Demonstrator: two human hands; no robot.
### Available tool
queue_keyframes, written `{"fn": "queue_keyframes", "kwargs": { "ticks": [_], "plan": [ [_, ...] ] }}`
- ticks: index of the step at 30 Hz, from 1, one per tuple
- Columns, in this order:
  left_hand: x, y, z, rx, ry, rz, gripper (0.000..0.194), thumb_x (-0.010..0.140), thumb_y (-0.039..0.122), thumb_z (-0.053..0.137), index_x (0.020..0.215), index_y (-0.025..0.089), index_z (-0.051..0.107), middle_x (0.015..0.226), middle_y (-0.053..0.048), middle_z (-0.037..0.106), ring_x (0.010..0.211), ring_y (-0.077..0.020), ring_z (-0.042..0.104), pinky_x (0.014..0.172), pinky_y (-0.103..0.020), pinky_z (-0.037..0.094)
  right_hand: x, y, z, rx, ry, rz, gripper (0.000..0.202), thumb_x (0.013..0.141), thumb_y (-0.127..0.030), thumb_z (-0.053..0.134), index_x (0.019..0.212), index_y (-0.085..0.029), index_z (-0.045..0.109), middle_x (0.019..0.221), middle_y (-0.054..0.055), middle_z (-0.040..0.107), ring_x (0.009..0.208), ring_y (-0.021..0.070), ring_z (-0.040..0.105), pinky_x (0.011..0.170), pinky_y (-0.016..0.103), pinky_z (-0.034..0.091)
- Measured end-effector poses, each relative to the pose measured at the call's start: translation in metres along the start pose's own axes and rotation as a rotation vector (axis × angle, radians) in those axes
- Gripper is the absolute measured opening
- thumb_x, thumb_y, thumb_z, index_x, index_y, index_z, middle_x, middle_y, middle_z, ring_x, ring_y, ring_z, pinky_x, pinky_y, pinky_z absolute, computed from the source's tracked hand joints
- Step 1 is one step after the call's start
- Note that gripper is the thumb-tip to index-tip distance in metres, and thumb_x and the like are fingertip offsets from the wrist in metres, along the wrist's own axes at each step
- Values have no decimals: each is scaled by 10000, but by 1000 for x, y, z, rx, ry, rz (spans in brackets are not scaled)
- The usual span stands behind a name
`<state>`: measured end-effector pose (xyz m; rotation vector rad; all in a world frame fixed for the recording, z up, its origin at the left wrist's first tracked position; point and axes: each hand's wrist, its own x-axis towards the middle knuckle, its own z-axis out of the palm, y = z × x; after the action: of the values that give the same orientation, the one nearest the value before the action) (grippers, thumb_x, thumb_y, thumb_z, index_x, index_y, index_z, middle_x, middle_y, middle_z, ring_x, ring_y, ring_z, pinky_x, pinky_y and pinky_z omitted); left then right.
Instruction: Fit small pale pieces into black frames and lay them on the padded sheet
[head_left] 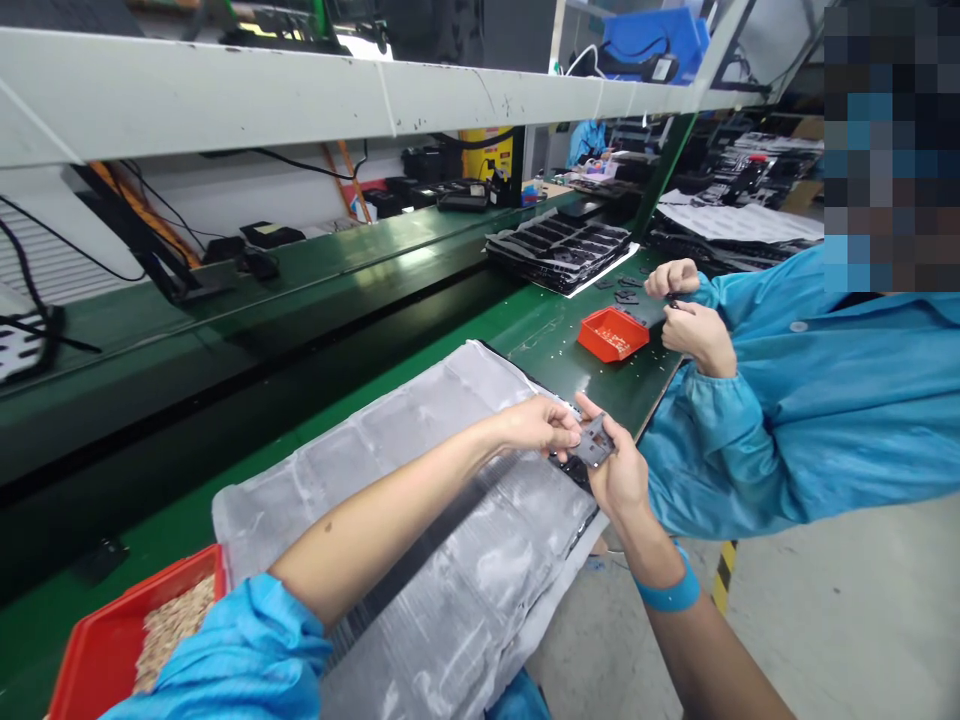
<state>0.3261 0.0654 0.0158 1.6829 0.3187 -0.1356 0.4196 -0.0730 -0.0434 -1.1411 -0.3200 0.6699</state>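
Note:
A small dark grey plate-like part (596, 443) with a cut-out is held over the right edge of the covered tray. My right hand (624, 465) grips it from the right between thumb and fingers. On its left side, my left hand (541, 425) has bent fingers pressed together at the part's edge; whether they pinch something small cannot be made out. Below both hands lies a stack or tray covered with translucent grey sheeting (450, 480). At the lower left stands a red bin (97, 640) holding many small beige pieces (174, 625).
To the right, a person in a blue smock (840, 390) works with both hands near a small red bin (613, 335). Stacked black trays (559, 245) lie beyond on the green bench (525, 320). A white shelf beam (300, 95) crosses above.

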Motion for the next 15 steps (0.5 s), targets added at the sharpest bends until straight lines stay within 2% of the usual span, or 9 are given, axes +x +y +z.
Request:
{"fn": "queue_keyframes", "kwargs": {
  "ticks": [3, 6, 8, 11, 13, 15],
  "plan": [
    [1, -3, -3, 14, -6, -33, 165, 920, 264, 678, 821, 134, 697, 678, -20, 689, 642, -113, 681, 577, -176, 472, 0, 4, 2, -73, 0, -33, 518, 885, -574, 606, 1201, -214, 803, 1196, 72, 774, 1155, 280, 682, 1019, 427, 546],
    [8, -8, -13, 95, 71, -97, 168, 919, 223, 710, 786, 129, 672, 625, 11, 654, 589, -102, 650, 565, -181, 467, 2, 7, -3, -191, 40, -97, 561, 907, -608, 589, 1280, -224, 761, 1174, 69, 762, 1095, 267, 683, 974, 429, 557],
    [15, -13, -20, 180, 136, -149, 177, 942, 220, 726, 806, 121, 671, 666, 15, 660, 609, -106, 647, 593, -203, 505, 1, 7, -11, -294, 89, -158, 557, 907, -586, 621, 1325, -232, 730, 1186, 67, 738, 1060, 250, 664, 962, 419, 547],
    [23, -20, -23, 321, 191, -222, 202, 1009, 317, 709, 1034, 117, 705, 950, -36, 726, 801, -155, 704, 724, -298, 610, -5, 2, -24, -473, 133, -260, 464, 884, -474, 690, 1275, -233, 750, 1206, 79, 686, 1018, 238, 625, 976, 422, 516],
    [27, -23, -20, 406, 210, -256, 290, 1030, 362, 687, 1214, 139, 684, 1155, -77, 717, 960, -203, 720, 828, -381, 640, -12, 0, -29, -598, 105, -327, 359, 873, -411, 698, 1174, -238, 790, 1196, 90, 656, 995, 247, 613, 970, 441, 507],
    [31, -24, -14, 486, 237, -263, 337, 1030, 363, 684, 1294, 155, 663, 1268, -104, 692, 1070, -235, 709, 910, -434, 632, -18, 2, -30, -715, 40, -390, 284, 871, -375, 688, 1096, -255, 814, 1187, 98, 642, 1043, 276, 608, 992, 474, 495]
  ]
}}
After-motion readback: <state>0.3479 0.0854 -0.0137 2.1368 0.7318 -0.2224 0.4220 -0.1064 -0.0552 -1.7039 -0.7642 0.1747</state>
